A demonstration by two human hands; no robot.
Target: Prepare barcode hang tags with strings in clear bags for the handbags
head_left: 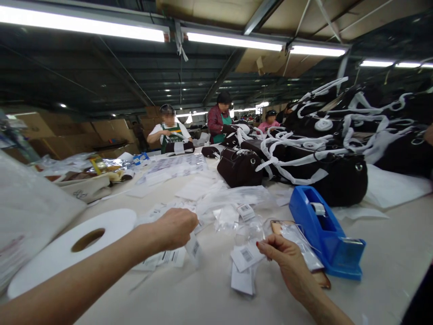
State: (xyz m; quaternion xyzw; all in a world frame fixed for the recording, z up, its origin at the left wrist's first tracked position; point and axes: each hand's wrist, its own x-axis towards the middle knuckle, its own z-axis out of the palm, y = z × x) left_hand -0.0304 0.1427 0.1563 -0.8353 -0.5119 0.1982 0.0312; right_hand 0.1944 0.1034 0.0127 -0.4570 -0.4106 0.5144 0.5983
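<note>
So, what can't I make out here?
- Head view: palm of the left hand, hidden by its knuckles.
- Head view: print on the barcode label below it, blurred.
- Head view: most of the copper-edged flat item, covered by the plastic pouch.
- Head view: rest of the white plastic bag, cut by the left edge.

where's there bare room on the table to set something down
The table shows bare patches in front, between left arm and tags, and right of the dispenser, nearer than the white sheet. It's crowded between left hand and right hand, and beyond, under the black bags.
</note>
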